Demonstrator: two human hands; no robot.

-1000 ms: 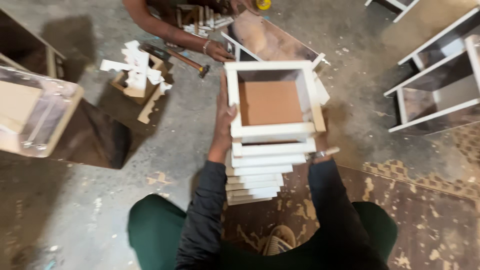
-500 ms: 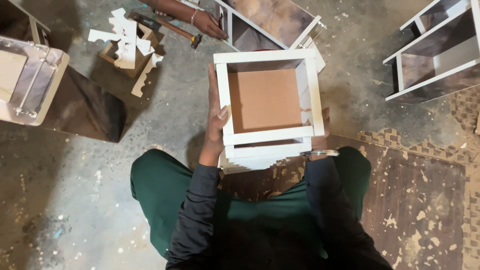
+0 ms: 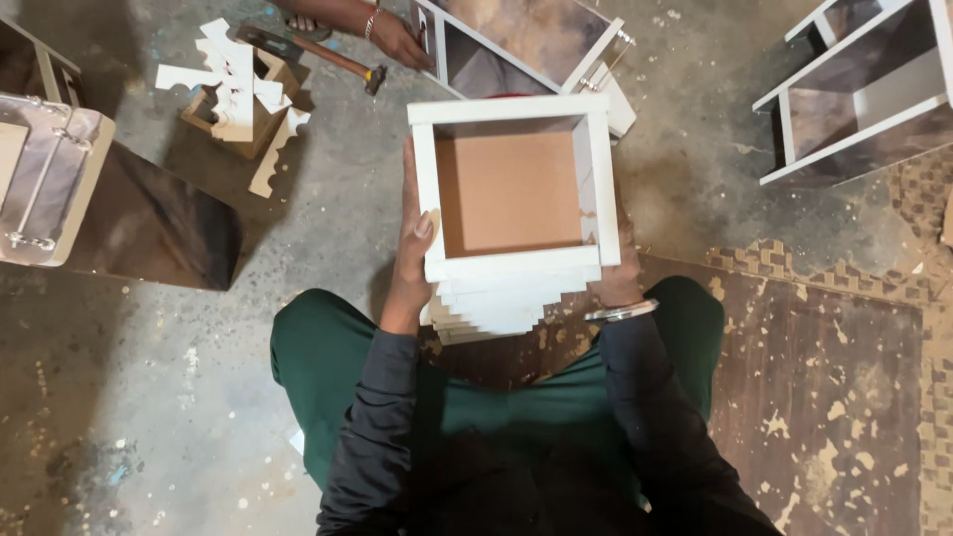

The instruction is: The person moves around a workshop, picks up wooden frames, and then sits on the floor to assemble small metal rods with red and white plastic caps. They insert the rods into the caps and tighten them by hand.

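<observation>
I hold a white wooden box frame (image 3: 516, 263) with a brown board bottom and stepped tiers beneath it, open side up, above my lap. My left hand (image 3: 412, 248) grips its left wall, thumb on the rim. My right hand (image 3: 617, 286) holds the right lower corner, mostly hidden behind the frame, a metal bangle on the wrist. My green trousers and dark sleeves fill the lower view.
Another person's hand (image 3: 392, 40) rests by a hammer (image 3: 328, 60) at the top. A small box of white cut-out pieces (image 3: 233, 84) lies upper left. White cabinet frames stand at top centre (image 3: 536, 40) and upper right (image 3: 854, 99). A metal-topped case (image 3: 45, 179) sits left.
The white frame has come closer to me and higher, now over my lap. Both hands kept their grip on it. The other person's hand stays by the hammer.
</observation>
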